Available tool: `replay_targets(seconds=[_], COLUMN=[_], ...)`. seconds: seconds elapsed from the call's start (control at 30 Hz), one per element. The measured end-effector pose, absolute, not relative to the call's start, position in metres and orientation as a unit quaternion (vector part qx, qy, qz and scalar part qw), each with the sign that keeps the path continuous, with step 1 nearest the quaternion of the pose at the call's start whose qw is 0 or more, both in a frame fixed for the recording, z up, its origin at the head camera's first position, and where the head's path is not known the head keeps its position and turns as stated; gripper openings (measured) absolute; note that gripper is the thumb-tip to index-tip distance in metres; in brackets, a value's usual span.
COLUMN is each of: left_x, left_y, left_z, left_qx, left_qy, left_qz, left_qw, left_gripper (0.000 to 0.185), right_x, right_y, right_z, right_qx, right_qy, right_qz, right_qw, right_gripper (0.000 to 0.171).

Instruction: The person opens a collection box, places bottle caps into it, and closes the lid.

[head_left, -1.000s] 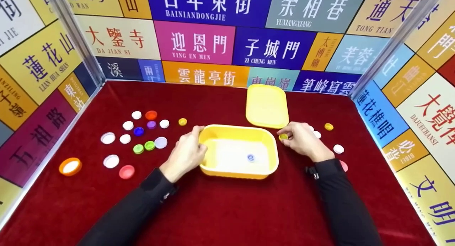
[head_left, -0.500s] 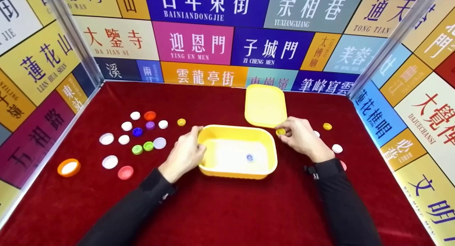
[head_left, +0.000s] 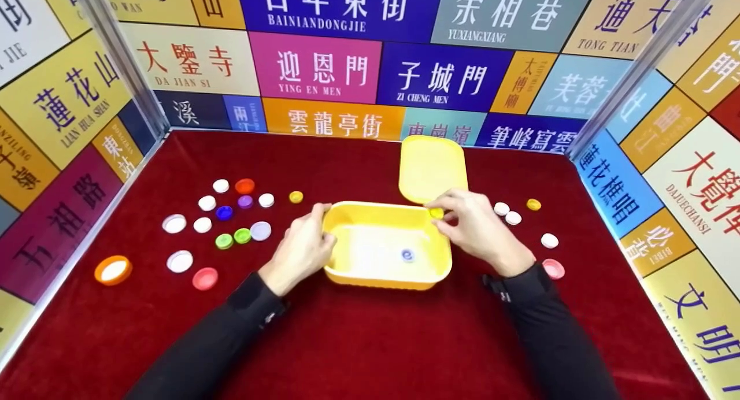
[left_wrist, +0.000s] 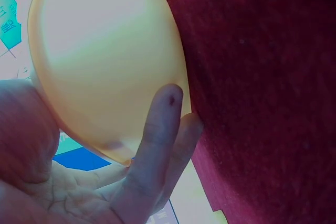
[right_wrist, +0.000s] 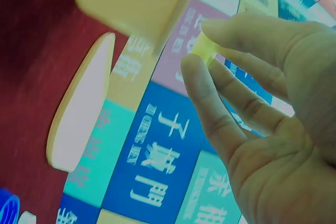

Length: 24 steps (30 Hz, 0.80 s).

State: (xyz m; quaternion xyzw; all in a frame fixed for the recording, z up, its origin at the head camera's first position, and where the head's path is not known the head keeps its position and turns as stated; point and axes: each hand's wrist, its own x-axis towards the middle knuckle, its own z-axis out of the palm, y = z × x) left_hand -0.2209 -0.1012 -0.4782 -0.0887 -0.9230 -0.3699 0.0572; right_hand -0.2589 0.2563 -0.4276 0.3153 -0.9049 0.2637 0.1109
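A yellow plastic box [head_left: 386, 280] with a white floor stands on the table, and a small bluish-white bottle cap [head_left: 408, 255] lies inside it. My left hand [head_left: 302, 247] grips the box's left end; in the left wrist view the fingers lie against the outer wall [left_wrist: 105, 72]. Between thumb and fingertips my right hand [head_left: 477, 229] pinches a yellow bottle cap [head_left: 436, 213], held at the box's back right corner. The same yellow cap [right_wrist: 206, 48] shows between the fingertips in the right wrist view. Behind that corner lies the yellow lid [head_left: 432, 166], partly overlapped by the right hand.
Several bottle caps lie on the left, among them an orange one [head_left: 113, 270], a blue one [head_left: 224, 213] and a pink one [head_left: 205, 278]. On the right are white caps [head_left: 513, 218], a yellow one [head_left: 533, 204] and a pink one [head_left: 553, 268]. Printed panels [head_left: 324, 70] wall the red-covered table.
My right hand has carried the yellow cap leftward, from beside the box to over its back right corner, uncovering white caps on the right. The left hand keeps its grip in place.
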Motion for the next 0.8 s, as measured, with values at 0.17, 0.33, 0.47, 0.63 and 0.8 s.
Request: replay_targets(seconds=[0.17,0.33,0.47,0.63,0.8], left_x=[-0.221,-0.221,-0.222,-0.221,-0.221], left_y=[-0.101,-0.101,-0.101,-0.1,-0.1], left_z=[-0.479,-0.479,-0.479,-0.479,-0.48], left_qx=[-0.089,-0.089,-0.089,-0.088,-0.088], left_qy=[-0.922,-0.922,-0.924,-0.927,-0.926], left_qz=[-0.372,-0.372,-0.367,-0.358,-0.36], left_qw=[0.059,0.06,0.064,0.069,0.067], left_gripper=[0.057,0.056,0.056,0.055,0.056], right_x=[-0.25,-0.244,-0.241,-0.238,-0.238], right_y=[0.24,0.226,0.219,0.216,0.215], right_z=[-0.433,-0.442,-0.447,-0.449,-0.449], right_qx=[0.361,0.401,0.417,0.424,0.415], right_qy=[-0.89,-0.881,-0.878,-0.872,-0.872], right_qz=[0.264,0.243,0.235,0.244,0.255], right_qw=[0.091,0.062,0.016,-0.032,-0.049], right_gripper=[0.03,0.03,0.028,0.026,0.026])
